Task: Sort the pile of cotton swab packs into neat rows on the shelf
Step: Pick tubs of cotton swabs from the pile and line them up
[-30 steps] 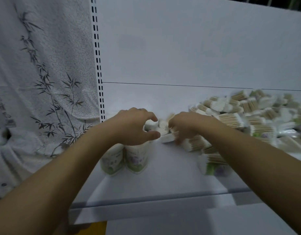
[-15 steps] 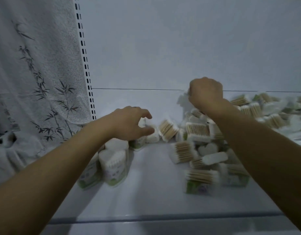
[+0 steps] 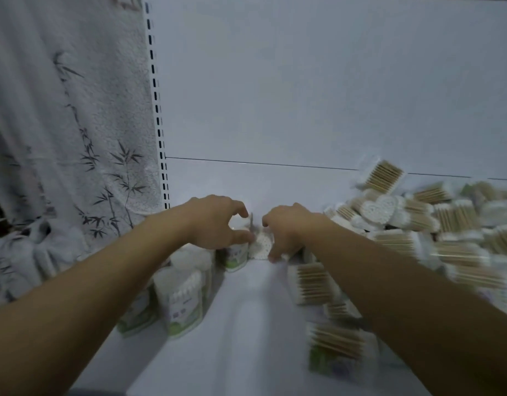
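A row of upright cotton swab packs (image 3: 183,298) stands at the left end of the white shelf (image 3: 246,332). My left hand (image 3: 215,224) curls its thumb and fingers round the top of the farthest standing pack (image 3: 236,257). Right beside it, my right hand (image 3: 286,230) grips another pack (image 3: 260,244), its white swab tips facing up, and sets it against that one. A loose pile of packs (image 3: 418,224) covers the right side of the shelf, with a heart-shaped pack (image 3: 378,208) on top.
A white towel with a bamboo print (image 3: 75,138) hangs left of the perforated shelf upright (image 3: 158,110). The white back panel (image 3: 303,81) closes the rear. Stray packs (image 3: 336,347) lie under my right forearm near the front edge.
My right hand has come down and left from the pile with a pack and now meets my left hand at the row. My left hand has stayed at the row's far end.
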Available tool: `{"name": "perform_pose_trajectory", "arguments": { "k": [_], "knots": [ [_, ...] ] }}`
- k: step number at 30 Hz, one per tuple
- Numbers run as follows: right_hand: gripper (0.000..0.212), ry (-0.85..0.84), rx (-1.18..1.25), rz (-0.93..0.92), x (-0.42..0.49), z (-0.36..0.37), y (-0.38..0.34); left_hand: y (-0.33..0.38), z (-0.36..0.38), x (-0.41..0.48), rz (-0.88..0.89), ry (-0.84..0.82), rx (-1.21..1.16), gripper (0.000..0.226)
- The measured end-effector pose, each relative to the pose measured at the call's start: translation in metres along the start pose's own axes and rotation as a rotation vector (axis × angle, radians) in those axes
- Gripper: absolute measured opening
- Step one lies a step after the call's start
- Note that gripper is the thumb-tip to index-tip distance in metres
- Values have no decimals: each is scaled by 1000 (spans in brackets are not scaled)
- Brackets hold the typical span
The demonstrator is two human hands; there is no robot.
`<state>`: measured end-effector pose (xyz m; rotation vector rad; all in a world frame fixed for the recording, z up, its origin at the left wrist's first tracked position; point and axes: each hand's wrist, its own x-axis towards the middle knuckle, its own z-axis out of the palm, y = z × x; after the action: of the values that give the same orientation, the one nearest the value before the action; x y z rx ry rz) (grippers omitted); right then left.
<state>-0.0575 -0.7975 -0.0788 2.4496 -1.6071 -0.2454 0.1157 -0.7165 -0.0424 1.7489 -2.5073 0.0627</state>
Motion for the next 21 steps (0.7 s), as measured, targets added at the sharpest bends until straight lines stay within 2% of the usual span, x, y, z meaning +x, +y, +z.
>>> {"name": "perform_pose_trajectory", "arguments": {
  "k": [4,8,12,16,21],
  "knots": [
    [66,117,-99,-88,3,8,-7,0,-1,-3,-19,7,-1,56],
    [51,122,-148,-120,1,12,-9,3,-3,-7,-35,-15,9,56],
    [38,127,-58,-88,-8,1,8,8,-5,-5,-28,-11,10,56],
    [34,100,42,-111,-18,-9,15,18,-5,-1,-5,-17,3,58],
    [28,171,344,-128,-35,-20,29,24,2,3,32,11,-40,69]
  ]
}}
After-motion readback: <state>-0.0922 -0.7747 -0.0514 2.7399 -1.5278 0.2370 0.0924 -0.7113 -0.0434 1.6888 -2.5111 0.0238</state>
